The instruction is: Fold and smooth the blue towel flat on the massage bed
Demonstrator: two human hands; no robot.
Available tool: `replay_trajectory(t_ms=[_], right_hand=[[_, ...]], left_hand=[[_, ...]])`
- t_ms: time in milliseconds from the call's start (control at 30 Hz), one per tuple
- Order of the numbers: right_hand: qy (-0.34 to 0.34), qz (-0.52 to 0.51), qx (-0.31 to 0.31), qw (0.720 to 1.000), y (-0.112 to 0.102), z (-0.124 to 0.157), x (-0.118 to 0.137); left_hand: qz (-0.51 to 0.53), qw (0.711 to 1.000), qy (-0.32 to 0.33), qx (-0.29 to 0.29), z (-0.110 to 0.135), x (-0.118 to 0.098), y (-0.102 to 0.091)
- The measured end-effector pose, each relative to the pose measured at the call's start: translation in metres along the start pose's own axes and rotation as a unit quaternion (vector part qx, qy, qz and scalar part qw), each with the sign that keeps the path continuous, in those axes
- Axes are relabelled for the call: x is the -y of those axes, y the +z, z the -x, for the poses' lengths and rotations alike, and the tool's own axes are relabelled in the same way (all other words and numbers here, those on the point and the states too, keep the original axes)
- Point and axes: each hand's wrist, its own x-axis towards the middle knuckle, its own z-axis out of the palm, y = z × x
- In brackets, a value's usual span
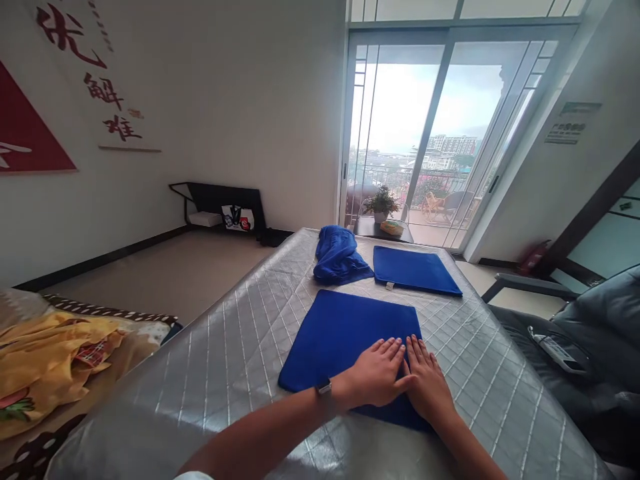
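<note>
A flat blue folded cloth (pixel 345 333) lies in front of me on a silver quilted table cover (pixel 240 347). My left hand (pixel 381 372) rests palm down on its right half, fingers stretched out, a dark watch on the wrist. Close beside it, my right hand (pixel 427 380) lies flat along the cloth's right edge, fingers extended. The hands touch or nearly touch at the thumbs. Neither holds anything. Farther back lies a second flat blue cloth (pixel 415 269) with a small white tag. Left of that sits a crumpled blue cloth (pixel 340 256).
A yellow cloth (pixel 60 360) lies heaped at the lower left. To the right stands a dark armchair (pixel 600 333) with a white power strip (pixel 557 352) on it. Beyond the table's far end, a potted plant (pixel 381 203) stands on a small dark table before sliding glass doors.
</note>
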Motion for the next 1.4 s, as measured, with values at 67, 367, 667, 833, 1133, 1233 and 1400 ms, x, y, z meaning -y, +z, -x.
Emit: replay_trajectory(t_ms=[67, 367, 667, 833, 1133, 1233, 1400], right_hand=[[0.0, 0.008, -0.001, 1.0, 0.001, 0.001, -0.001], [0.032, -0.003, 0.015, 0.999, -0.008, -0.002, 0.007], [0.026, 0.023, 0.051, 0.998, -0.018, -0.003, 0.008], [0.026, 0.031, 0.084, 0.996, -0.039, -0.023, 0.012], [0.068, -0.006, 0.005, 0.998, -0.007, -0.054, -0.002], [0.07, -0.014, -0.021, 0.997, -0.001, -0.052, -0.004], [0.003, -0.022, -0.028, 0.999, -0.004, -0.051, -0.008]], left_hand=[[0.009, 1.0, 0.014, -0.025, -0.022, -0.008, 0.013], [-0.048, 0.994, -0.094, -0.032, 0.034, 0.06, 0.005], [-0.07, 0.97, -0.232, 0.009, 0.127, 0.103, -0.02], [-0.071, 0.971, -0.229, 0.001, 0.131, 0.101, -0.015], [-0.073, 0.962, -0.248, 0.088, 0.114, 0.1, -0.052], [-0.099, 0.962, -0.243, 0.073, 0.076, 0.085, -0.062], [-0.03, 0.996, -0.079, 0.005, -0.016, 0.036, -0.024]])
